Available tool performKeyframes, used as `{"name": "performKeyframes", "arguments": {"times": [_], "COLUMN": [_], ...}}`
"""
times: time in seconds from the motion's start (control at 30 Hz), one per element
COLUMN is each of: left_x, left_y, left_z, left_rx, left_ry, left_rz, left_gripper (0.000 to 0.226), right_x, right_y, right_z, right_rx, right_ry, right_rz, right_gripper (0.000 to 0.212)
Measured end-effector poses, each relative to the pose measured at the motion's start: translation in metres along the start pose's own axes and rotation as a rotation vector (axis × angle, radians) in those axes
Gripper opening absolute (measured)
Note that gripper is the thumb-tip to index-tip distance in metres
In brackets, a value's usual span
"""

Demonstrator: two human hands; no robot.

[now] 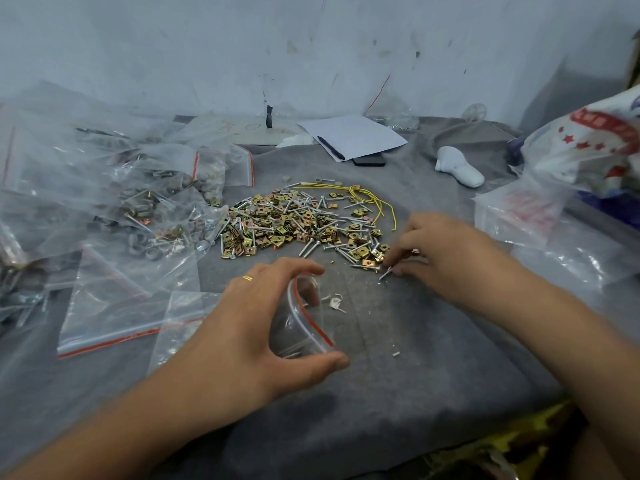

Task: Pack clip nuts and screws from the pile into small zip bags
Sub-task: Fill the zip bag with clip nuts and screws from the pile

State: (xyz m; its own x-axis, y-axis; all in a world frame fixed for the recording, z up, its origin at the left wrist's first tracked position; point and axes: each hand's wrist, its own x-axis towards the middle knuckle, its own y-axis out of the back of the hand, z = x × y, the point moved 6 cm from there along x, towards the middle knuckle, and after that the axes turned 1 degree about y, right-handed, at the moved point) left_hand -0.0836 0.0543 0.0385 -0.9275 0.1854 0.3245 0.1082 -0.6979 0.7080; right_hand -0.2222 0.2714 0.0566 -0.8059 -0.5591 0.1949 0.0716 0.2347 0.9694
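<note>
A good share of the work appears done: filled zip bags (149,209) are heaped at the left of the grey surface (433,358), yet a broad pile (298,226) of brass-coloured clip nuts and silvery screws is left in the middle. A small clear zip bag (304,323), red-striped at its mouth, is clamped open between thumb and fingers of the left hand (263,317); a few screws seem to lie inside. The right hand (440,251) is pinched together on a screw (385,273) at the pile's near edge.
</note>
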Motion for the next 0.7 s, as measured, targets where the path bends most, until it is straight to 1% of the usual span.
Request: {"name": "performKeyframes", "arguments": {"times": [0.17,0.27,0.4,0.57,0.7], "left_x": [-0.001,-0.001,0.000,0.000,0.000], "left_y": [0.000,-0.001,-0.002,-0.002,-0.002], "left_z": [-0.001,-0.001,-0.001,-0.001,-0.001], "left_rx": [0.004,0.012,0.021,0.017,0.022], "left_ry": [-0.004,-0.015,-0.020,-0.028,-0.033], "left_rz": [-0.001,0.000,-0.002,-0.006,-0.011], "left_gripper": [0.083,0.082,0.082,0.082,0.083], "right_x": [0.002,-0.002,-0.007,-0.008,-0.011], "right_y": [-0.005,-0.008,0.000,0.002,0.026], "right_z": [0.005,0.002,0.000,-0.001,0.010], "right_rx": [0.045,0.027,0.009,-0.031,0.094], "right_ry": [-0.015,0.035,0.078,0.096,0.052], "right_rz": [-0.066,-0.097,-0.019,0.038,0.131], "right_gripper": [0.011,0.015,0.011,0.003,0.003]}}
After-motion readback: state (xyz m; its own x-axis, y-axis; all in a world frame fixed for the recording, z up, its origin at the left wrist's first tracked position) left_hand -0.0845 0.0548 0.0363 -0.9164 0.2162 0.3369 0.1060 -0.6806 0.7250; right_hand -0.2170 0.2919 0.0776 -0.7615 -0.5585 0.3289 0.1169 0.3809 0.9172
